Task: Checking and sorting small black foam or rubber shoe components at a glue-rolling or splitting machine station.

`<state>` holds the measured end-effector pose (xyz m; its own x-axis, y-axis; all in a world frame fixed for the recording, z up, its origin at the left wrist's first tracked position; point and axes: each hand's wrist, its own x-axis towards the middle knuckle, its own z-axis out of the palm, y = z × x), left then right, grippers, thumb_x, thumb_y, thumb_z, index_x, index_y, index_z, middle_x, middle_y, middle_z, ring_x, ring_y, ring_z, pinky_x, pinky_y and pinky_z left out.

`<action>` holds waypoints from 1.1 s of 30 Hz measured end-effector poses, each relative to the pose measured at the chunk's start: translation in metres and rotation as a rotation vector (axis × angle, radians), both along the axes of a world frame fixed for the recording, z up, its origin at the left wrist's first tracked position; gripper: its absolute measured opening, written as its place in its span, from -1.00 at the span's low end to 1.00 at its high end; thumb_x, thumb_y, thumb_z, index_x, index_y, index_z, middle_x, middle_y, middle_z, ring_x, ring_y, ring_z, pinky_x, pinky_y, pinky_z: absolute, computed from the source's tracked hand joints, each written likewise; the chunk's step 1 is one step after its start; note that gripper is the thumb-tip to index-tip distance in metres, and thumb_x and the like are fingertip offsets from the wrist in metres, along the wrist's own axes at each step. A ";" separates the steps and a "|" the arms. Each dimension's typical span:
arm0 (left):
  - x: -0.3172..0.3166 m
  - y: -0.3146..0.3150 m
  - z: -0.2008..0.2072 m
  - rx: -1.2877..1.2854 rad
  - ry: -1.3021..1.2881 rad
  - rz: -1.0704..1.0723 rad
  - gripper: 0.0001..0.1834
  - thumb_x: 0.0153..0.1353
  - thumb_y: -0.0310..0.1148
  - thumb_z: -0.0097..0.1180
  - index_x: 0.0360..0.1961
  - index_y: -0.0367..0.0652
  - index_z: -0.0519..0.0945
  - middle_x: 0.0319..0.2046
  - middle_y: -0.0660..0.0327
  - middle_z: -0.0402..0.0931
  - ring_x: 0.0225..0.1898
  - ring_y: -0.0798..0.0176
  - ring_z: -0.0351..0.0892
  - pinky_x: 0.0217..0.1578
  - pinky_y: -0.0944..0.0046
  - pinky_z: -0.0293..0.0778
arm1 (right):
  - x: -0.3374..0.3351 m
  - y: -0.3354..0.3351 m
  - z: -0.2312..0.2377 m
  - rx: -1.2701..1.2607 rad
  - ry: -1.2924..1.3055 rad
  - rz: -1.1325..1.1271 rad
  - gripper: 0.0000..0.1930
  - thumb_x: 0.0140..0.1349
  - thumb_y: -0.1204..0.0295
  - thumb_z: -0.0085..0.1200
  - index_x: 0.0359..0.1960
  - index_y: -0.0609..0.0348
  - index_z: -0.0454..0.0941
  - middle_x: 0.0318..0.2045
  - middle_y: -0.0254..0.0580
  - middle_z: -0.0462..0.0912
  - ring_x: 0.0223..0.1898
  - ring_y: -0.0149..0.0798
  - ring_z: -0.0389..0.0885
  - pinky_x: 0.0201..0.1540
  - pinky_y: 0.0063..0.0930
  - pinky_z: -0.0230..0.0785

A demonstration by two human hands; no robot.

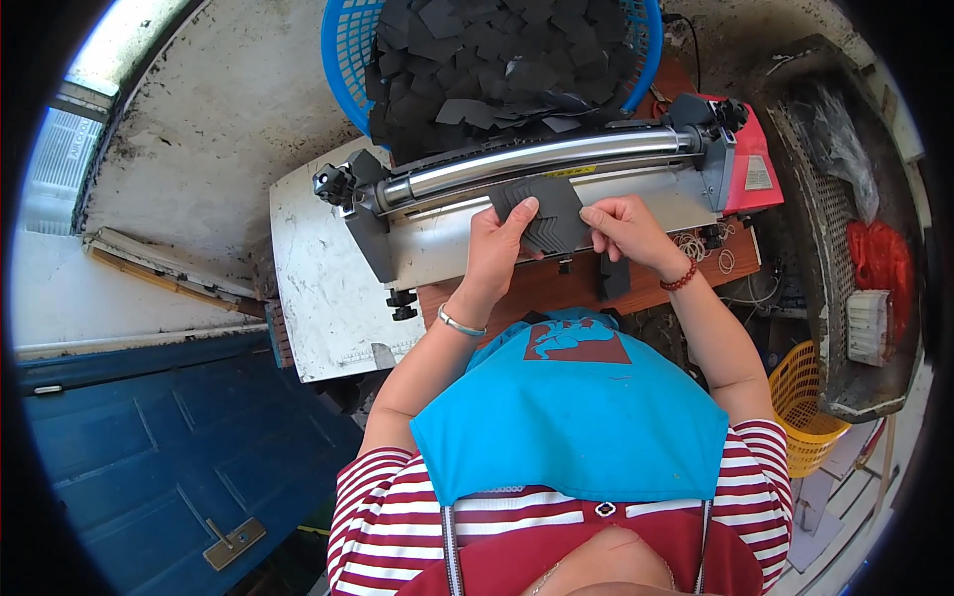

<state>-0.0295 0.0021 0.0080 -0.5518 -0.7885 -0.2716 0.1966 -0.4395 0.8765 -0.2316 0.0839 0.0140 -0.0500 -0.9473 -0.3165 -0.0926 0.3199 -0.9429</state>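
Hands meet over a stack of dark grey, chevron-cut pieces (pixel 545 214) in the head view, the only view there is. The left hand (pixel 497 250) grips the stack's left edge, its thumb lying on top and its fingers curled under, with a silver bangle (pixel 460 324) on the wrist. The right hand (pixel 624 226) pinches the stack's right edge between thumb and fingers, and a red bead bracelet (pixel 680 279) circles that wrist. The stack sits fanned on the pale metal bed of a machine (pixel 437 243), just below its long shiny roller (pixel 542 159) and touching the bed. A red housing (pixel 753 169) closes the machine's right end, and a black knob (pixel 333 184) sticks out at the left end. The machine stands on a brown desk (pixel 556 288), where another dark piece (pixel 614 275) lies near the right wrist, and rubber bands (pixel 696 246) are scattered just beside it. Behind the roller, a blue basket (pixel 348 45) is heaped with black cut pieces (pixel 497 60). A yellow basket (pixel 800 402) stands low on the right, and a blue door (pixel 149 437) lies flat at lower left.
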 end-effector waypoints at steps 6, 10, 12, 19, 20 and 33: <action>0.004 -0.001 0.001 -0.033 -0.063 0.040 -0.76 0.34 -0.27 0.02 -0.22 -0.23 0.60 -0.42 0.27 0.62 -0.50 0.45 0.60 -0.64 0.46 0.49 | -0.027 -0.004 0.000 0.133 0.257 0.007 -0.62 0.30 0.23 -0.02 -0.57 0.28 0.56 -0.76 -0.33 0.50 -0.81 -0.51 0.38 -0.72 -0.61 0.22; 0.004 -0.002 0.000 -0.012 -0.048 0.031 -0.76 0.34 -0.28 -0.01 -0.22 -0.23 0.60 -0.42 0.26 0.62 -0.50 0.44 0.60 -0.64 0.46 0.49 | -0.035 -0.021 -0.006 0.129 0.456 -0.118 -0.58 0.30 0.19 -0.04 -0.55 0.33 0.56 -0.78 -0.27 0.49 -0.82 -0.47 0.40 -0.73 -0.56 0.23; 0.001 -0.002 -0.001 -0.027 -0.058 0.028 -0.77 0.33 -0.29 -0.01 -0.21 -0.22 0.58 -0.40 0.24 0.62 -0.51 0.40 0.61 -0.62 0.43 0.51 | -0.026 -0.027 -0.006 0.043 0.383 -0.211 -0.54 0.30 0.12 0.01 -0.55 0.31 0.57 -0.76 -0.29 0.51 -0.80 -0.49 0.40 -0.73 -0.57 0.22; 0.004 -0.007 -0.009 -0.059 -0.047 0.069 -0.76 0.33 -0.29 -0.01 -0.21 -0.26 0.58 -0.42 0.22 0.62 -0.52 0.38 0.60 -0.64 0.42 0.50 | 0.000 -0.014 0.001 0.029 0.079 0.081 -0.62 0.28 0.16 0.11 -0.59 0.19 0.50 -0.72 -0.40 0.50 -0.78 -0.60 0.34 -0.74 -0.73 0.14; 0.006 -0.008 -0.008 -0.063 -0.053 0.080 -0.76 0.33 -0.29 -0.01 -0.21 -0.26 0.58 -0.42 0.21 0.62 -0.52 0.38 0.60 -0.64 0.42 0.50 | -0.005 -0.014 0.001 0.028 0.078 0.080 -0.62 0.28 0.16 0.11 -0.59 0.19 0.50 -0.72 -0.40 0.50 -0.78 -0.60 0.34 -0.74 -0.73 0.14; -0.002 -0.006 -0.010 -0.036 -0.060 0.001 -0.73 0.34 -0.28 -0.07 -0.19 -0.26 0.55 -0.38 0.19 0.62 -0.47 0.36 0.62 -0.60 0.41 0.51 | -0.001 -0.023 -0.006 0.005 0.049 0.077 -0.64 0.31 0.16 0.09 -0.53 0.17 0.53 -0.70 -0.42 0.50 -0.77 -0.63 0.34 -0.73 -0.75 0.14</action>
